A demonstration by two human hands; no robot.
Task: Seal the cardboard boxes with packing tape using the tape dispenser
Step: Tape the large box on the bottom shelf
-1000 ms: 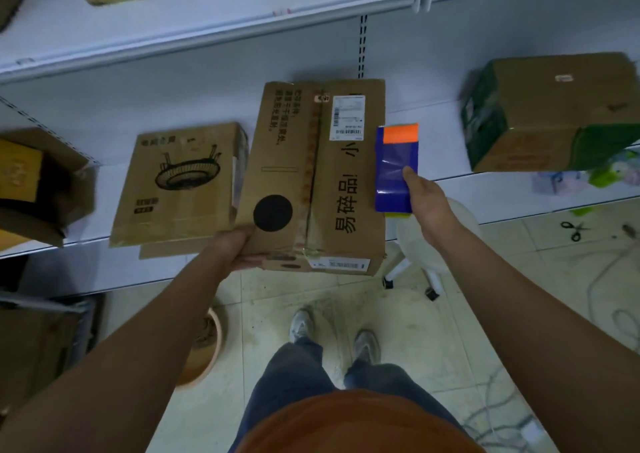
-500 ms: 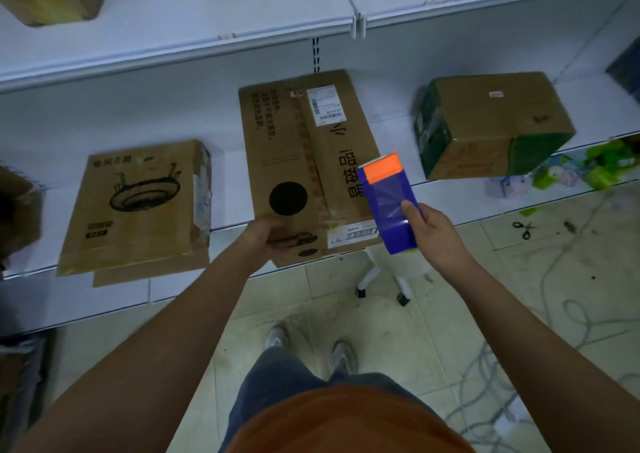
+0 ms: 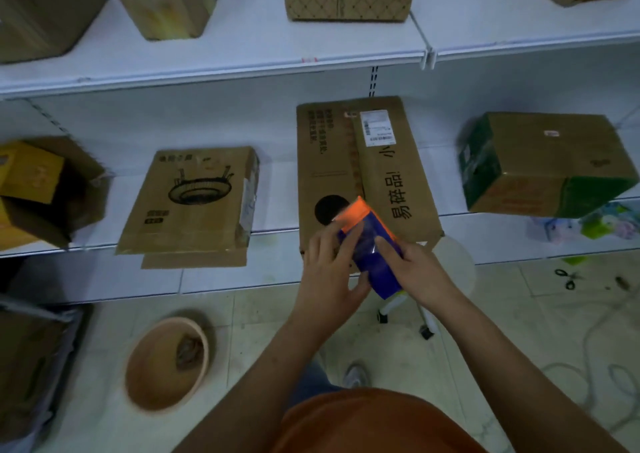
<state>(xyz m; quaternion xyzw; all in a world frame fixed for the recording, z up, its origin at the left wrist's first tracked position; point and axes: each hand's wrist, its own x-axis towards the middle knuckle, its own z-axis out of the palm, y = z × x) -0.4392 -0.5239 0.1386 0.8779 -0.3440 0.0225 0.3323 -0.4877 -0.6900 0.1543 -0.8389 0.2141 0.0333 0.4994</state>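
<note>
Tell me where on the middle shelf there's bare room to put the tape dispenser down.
Bare shelf shows between the box with the lamp drawing and the tall box with the black dot. Another bare patch lies between that tall box and the green-sided box. The far left is crowded by an open box.

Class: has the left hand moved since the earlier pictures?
Yes. The left hand has left the near edge of the tall box on the shelf and gone right onto the tape dispenser, beside the right hand.
</note>
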